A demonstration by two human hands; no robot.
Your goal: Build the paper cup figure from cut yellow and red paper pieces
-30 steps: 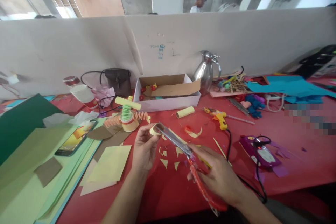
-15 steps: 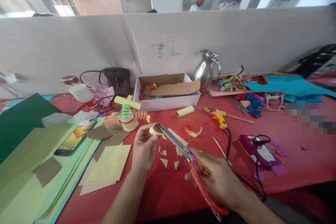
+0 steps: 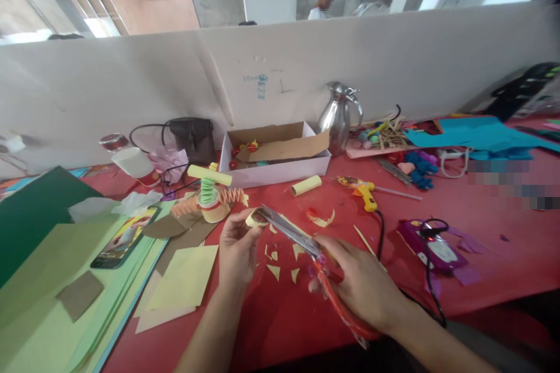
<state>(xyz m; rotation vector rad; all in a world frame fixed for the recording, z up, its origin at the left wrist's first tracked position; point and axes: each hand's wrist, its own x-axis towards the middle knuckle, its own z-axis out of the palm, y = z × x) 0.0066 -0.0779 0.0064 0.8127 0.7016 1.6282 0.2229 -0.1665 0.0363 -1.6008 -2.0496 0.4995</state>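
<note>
Between the fingertips of my left hand (image 3: 238, 245) is a short cardboard tube piece (image 3: 256, 217) with yellow paper around it and a brown inside. My right hand (image 3: 359, 280) grips a pair of scissors (image 3: 295, 234) with red handles. Their blades point up and left, and the tips are at the tube piece's rim; whether they touch it I cannot tell. Below the blades, several yellow paper scraps (image 3: 273, 271) lie on the red table (image 3: 271, 326). Behind my left hand stands a paper figure (image 3: 212, 204) with green and orange folded springs and a yellow roll on top.
A yellow paper tube (image 3: 306, 185) lies before an open white box (image 3: 275, 172). Rightward are a yellow glue gun (image 3: 365, 195), its black cord and a purple box (image 3: 431, 247). A metal jug (image 3: 336, 119) stands behind. At left, a phone (image 3: 125, 239) rests on stacked coloured paper (image 3: 39, 280).
The scissor blades look a little wider apart at the tube piece, and my right hand has shifted slightly. My left hand keeps its hold. The phone's screen picture differs, and the view has shifted a little.
</note>
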